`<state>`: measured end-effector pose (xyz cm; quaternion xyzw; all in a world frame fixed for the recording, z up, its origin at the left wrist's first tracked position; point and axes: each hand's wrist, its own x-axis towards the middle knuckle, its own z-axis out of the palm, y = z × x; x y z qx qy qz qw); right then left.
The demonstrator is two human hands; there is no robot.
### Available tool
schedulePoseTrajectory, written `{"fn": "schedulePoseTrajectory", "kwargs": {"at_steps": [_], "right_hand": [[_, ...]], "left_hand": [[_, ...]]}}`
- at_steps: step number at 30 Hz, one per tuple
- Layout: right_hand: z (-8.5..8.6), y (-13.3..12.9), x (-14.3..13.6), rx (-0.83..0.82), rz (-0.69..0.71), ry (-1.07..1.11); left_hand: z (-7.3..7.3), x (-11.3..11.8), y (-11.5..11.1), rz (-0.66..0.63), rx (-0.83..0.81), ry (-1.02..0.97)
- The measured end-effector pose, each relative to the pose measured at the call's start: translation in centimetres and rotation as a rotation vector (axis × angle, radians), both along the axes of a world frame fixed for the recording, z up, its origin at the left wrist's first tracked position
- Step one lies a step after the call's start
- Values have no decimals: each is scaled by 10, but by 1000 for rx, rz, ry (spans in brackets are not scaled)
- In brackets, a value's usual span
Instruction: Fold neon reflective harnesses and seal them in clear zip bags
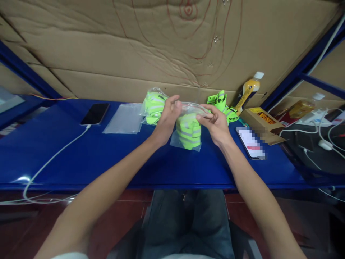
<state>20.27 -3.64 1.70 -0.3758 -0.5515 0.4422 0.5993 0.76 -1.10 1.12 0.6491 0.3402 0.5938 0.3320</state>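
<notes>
A clear plastic bag with a folded neon-yellow striped item [189, 132] inside is between my hands above the blue table [107, 154]. My right hand [215, 122] pinches the bag's upper right edge between thumb and fingers. At the bag's upper left is my left hand [169, 120], thumb and fingers raised and apart, beside the plastic. Behind my left hand sits another bagged neon item [154, 107]. Loose neon straps [219, 102] lie beyond my right hand. Flat clear bags [124, 118] rest on the table to the left.
A dark phone [95, 114] on a white cable lies at the left. To the right are a lit phone [250, 143], an open cardboard box [265, 120] and a yellow bottle [248, 91]. Cardboard [107, 46] lines the back.
</notes>
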Motion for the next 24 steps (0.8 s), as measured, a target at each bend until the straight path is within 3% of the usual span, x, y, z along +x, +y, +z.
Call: {"fn": "schedulePoseTrajectory", "kwargs": {"at_steps": [2, 4, 8, 14, 19, 24], "right_hand": [[-4, 4, 3, -66, -18, 88], [-7, 4, 4, -111, 4, 154], [-9, 1, -2, -110, 30, 241], [-13, 1, -8, -130, -5, 246], [-14, 2, -8, -90, -62, 274], [-13, 4, -8, -40, -105, 273]], "left_hand": [[2, 3, -2, -209, -156, -86], [4, 5, -6, -306, -238, -145], [4, 7, -9, -183, -146, -215], [1, 6, -6, -23, -54, -157], [-3, 10, -3, -16, -101, -278], [2, 8, -2, -56, -168, -343]]}}
